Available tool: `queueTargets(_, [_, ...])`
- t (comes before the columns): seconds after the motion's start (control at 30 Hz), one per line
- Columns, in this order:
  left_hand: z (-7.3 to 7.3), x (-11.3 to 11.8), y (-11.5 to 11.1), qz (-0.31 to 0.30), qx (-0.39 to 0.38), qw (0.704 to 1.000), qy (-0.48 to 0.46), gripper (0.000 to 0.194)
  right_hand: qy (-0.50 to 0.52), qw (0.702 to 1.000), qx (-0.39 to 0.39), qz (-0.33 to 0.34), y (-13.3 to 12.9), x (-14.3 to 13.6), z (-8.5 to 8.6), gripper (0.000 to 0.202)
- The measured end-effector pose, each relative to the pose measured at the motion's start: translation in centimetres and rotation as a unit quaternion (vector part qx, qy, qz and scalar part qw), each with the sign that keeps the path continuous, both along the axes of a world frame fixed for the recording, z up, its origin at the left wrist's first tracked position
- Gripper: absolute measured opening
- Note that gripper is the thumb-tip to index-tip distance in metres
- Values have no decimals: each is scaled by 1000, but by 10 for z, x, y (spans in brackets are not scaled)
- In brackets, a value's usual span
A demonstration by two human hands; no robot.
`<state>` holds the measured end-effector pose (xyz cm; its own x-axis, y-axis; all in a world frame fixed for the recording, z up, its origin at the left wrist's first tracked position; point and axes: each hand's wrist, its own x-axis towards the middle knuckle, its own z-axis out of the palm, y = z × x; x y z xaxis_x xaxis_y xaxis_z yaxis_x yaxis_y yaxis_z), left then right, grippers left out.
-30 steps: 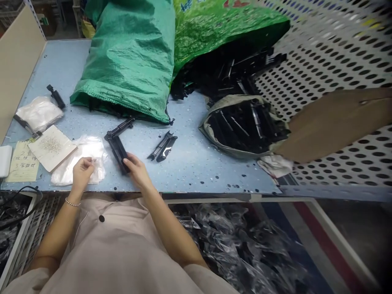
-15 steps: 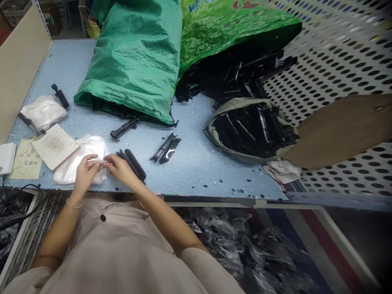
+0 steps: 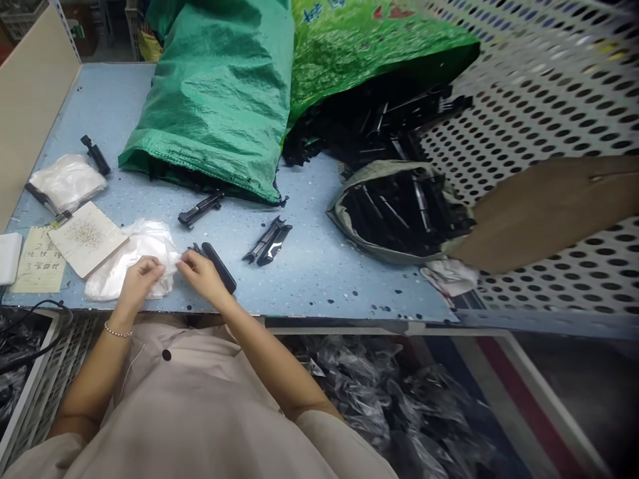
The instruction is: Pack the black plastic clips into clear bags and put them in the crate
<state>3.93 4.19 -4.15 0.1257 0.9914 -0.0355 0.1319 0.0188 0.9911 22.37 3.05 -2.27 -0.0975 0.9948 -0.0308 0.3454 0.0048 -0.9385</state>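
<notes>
My left hand point(image 3: 142, 278) is closed in a pinch over a pile of clear plastic bags point(image 3: 112, 271). Facing it, my right hand point(image 3: 200, 274) pinches as well, and thin clear film stretches at its fingertips; the film is too see-through to trace its edges. A small gap separates the two hands. Just right of my right hand lie long black plastic parts point(image 3: 219, 267), partly covered by it. Beyond the hands rests a single black part point(image 3: 200, 209), with a pair of black pieces point(image 3: 268, 241) farther right.
A white square board point(image 3: 88, 238) with small grains on it overlaps a handwritten note point(image 3: 37, 263). Another bag bundle point(image 3: 68, 181) lies behind. Green sacks point(image 3: 214, 100) and a grey-green sack point(image 3: 349, 223) of black parts stand on the blue table. Bagged parts point(image 3: 359, 386) fill a bin below.
My hands have drawn slightly apart, from fingertips nearly touching to a small gap with film near the right fingers. The view has shifted a little.
</notes>
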Motion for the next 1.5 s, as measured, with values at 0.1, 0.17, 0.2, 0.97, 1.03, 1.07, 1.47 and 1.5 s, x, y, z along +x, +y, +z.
queueTargets(0.1, [1, -1, -1, 30, -5, 999, -24, 27, -24, 1000, -4, 4, -1, 9, 2, 18])
queueTargets(0.17, [4, 1, -2, 27, -9, 999, -37, 25, -41, 999, -1, 10, -1, 13, 4, 18])
queueTargets(0.2, [5, 4, -2, 12, -18, 999, -48, 25, -45, 999, 2, 14, -1, 14, 5, 19])
queueTargets(0.97, [8, 4, 5, -72, 142, 981, 108, 17, -194, 975, 79, 70, 10, 51, 6, 23])
queueTargets(1.03, [10, 7, 3, -98, 176, 964, 176, 28, -259, 945, 157, 126, 16, 65, 8, 27])
queueTargets(1.07, [9, 9, 3, -96, 185, 959, 192, 30, -291, 927, 179, 154, 20, 74, 8, 29])
queueTargets(1.47, [-9, 33, 4, -84, 185, 960, 195, 32, -51, 991, -80, 92, -61, 161, 20, 32])
queueTargets(1.5, [-10, 39, 3, -90, 184, 961, 187, 32, 47, 984, -145, 93, -75, 152, 19, 37])
